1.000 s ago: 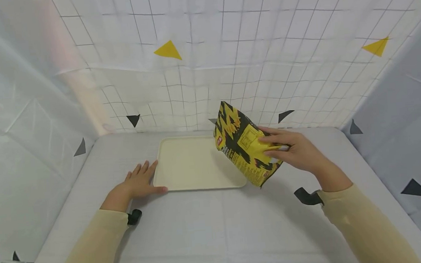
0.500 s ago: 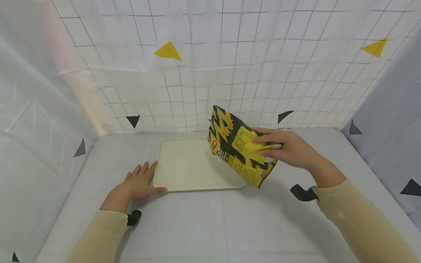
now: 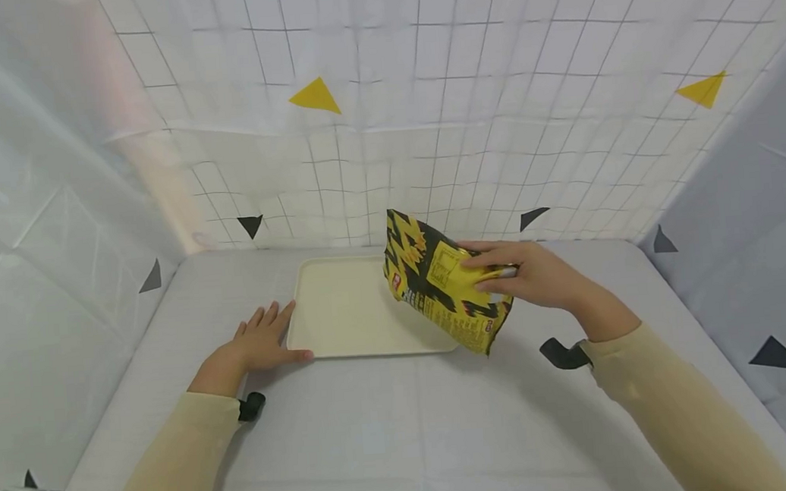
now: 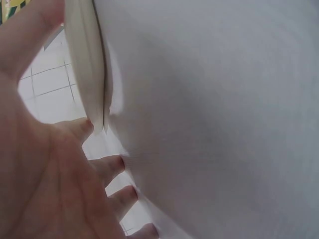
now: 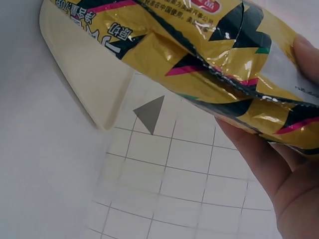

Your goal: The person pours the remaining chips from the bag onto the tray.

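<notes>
The cream tray (image 3: pixel 343 310) lies bare at the middle of the frame, so by my reckoning the job stands about halfway: I have the yellow-and-black snack bag (image 3: pixel 440 288) lifted and carried over the tray's right edge, tilted with its lower corner hanging just past the tray's near right corner, but it is not yet set down or let go. What is left, as I judge it, is to lower the bag onto the tray floor and release it. My right hand (image 3: pixel 528 278) has its fingers and thumb curled round the bag's right side, crinkling the foil, which shows close up from the right wrist view (image 5: pixel 199 55). My left hand (image 3: pixel 263 344) lies flat with fingers spread and straight on the cloth at left of centre, thumb and fingertips touching the tray's near left corner, steadying it; it holds nothing. The grey tabletop cloth (image 3: pixel 392 428) fills the lower half of the frame. Behind and at both sides hang white gridded sheets (image 3: pixel 491 79) with scattered yellow and dark triangles, closing the work space in.
</notes>
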Motion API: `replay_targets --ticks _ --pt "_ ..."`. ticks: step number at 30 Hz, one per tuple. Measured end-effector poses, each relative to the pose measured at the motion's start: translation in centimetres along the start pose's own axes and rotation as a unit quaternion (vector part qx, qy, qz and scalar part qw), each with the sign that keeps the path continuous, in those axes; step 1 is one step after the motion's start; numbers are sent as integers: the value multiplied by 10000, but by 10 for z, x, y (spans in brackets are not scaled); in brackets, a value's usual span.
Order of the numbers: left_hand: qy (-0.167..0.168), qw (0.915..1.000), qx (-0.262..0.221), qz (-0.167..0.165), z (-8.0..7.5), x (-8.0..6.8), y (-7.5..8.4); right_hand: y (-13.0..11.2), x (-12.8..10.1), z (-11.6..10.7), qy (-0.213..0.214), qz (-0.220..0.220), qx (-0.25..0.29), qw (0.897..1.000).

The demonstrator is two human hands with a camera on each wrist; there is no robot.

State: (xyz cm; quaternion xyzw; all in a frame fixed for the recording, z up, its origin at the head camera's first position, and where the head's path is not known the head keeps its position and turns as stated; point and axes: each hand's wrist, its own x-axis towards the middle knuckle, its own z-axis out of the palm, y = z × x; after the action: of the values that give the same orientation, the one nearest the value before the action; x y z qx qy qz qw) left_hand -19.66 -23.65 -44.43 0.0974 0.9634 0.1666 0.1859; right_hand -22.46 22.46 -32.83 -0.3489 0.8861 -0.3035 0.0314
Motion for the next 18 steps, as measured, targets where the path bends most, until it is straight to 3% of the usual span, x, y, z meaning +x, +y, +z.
replay_targets --ticks 18 --pt "-29 10000 13 4 -1 1 -1 -2 8 -3 -438 215 -19 9988"
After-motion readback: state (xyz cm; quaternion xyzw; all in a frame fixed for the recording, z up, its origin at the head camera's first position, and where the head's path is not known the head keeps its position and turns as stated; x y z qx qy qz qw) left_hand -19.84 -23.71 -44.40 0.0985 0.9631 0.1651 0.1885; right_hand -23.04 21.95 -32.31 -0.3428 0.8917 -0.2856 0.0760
